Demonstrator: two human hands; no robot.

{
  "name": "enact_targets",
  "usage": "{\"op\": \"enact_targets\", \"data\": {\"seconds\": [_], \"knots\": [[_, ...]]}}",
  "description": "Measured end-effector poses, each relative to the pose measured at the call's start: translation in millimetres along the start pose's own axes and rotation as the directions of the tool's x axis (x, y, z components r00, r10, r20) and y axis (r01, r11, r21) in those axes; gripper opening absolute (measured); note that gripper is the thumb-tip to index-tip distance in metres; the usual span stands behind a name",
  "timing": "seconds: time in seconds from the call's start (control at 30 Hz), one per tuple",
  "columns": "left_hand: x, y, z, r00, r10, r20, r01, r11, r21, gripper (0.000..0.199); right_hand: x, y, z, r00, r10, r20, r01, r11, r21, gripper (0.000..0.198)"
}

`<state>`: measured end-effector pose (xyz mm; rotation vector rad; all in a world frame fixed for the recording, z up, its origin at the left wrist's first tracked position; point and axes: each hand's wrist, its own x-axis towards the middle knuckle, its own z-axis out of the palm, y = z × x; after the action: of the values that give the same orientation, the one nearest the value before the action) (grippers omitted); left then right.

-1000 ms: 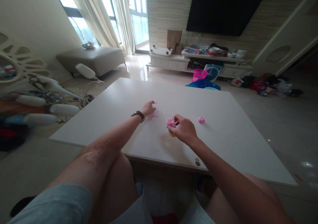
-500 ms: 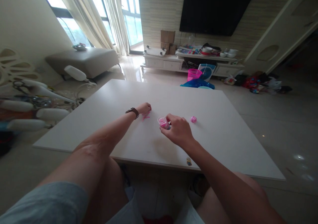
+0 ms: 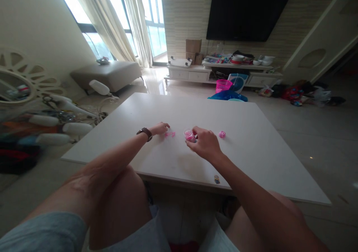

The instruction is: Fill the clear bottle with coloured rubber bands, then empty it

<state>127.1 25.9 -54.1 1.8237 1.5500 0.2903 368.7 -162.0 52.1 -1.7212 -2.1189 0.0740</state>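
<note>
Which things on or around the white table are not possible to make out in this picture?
All in the head view:
Part of the jar: covered by the right hand.
Space under the left hand: hidden by that hand; a grip cannot be told.
Pink pieces: too small to identify.
Clutter at far left: blurred.
Television: top cut off by upper edge.

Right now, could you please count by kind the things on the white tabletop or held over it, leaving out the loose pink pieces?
Clear jar: 1
Rounded pink object: 1
Minion sticker: 1
Total: 3
</note>
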Motion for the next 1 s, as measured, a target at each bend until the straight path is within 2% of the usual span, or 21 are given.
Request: {"op": "enact_targets", "data": {"seconds": [0.13, 0.23, 0.33, 0.43, 0.57, 0.67, 0.83, 1.0], "knots": [[-13.2, -0.4, 12.6, 0.995, -0.001, 0.102, 0.011, 0.995, -0.098, 0.039, 0.1, 0.5, 1.8, 1.000, -0.019, 0.025, 0.020, 0.999, -0.033, 0.018], [-23.9, -0.3, 18.2, 0.972, 0.084, 0.218, -0.032, 0.972, -0.235, 0.044, -1.1, 0.9, 1.9, 0.999, -0.026, 0.020, 0.027, 0.999, -0.038, 0.019], [-30.7, -3.0, 18.6, 0.962, 0.175, 0.210, -0.108, 0.948, -0.299, 0.047, -1.4, 1.0, 1.3, 0.999, -0.023, 0.023, 0.024, 0.999, -0.034, 0.019], [-30.9, -5.9, 16.5, 0.980, 0.163, 0.111, -0.147, 0.980, -0.137, 0.043, 0.0, 1.2, 1.6, 0.999, -0.018, 0.034, 0.019, 0.999, -0.045, 0.018], [-26.2, -7.1, 14.7, 0.991, 0.121, 0.060, -0.125, 0.989, 0.079, 0.049, 2.8, 1.6, 4.5, 0.999, -0.014, 0.038, 0.016, 0.998, -0.065, 0.019], [-25.0, -8.2, 15.5, 0.992, 0.097, 0.076, -0.107, 0.982, 0.152, 0.054, 3.3, 1.7, 7.3, 0.999, -0.013, 0.049, 0.017, 0.997, -0.074, 0.019], [-25.9, -12.2, 15.9, 0.993, 0.082, 0.084, -0.102, 0.955, 0.279, 0.050, 2.4, 1.6, 9.3, 0.998, -0.008, 0.066, 0.014, 0.996, -0.091, 0.019], [-24.1, -16.8, 11.2, 0.994, 0.070, 0.088, -0.094, 0.948, 0.304, 0.031, 2.2, 0.9, 8.4, 0.997, -0.004, 0.076, 0.011, 0.996, -0.086, 0.018]]}}
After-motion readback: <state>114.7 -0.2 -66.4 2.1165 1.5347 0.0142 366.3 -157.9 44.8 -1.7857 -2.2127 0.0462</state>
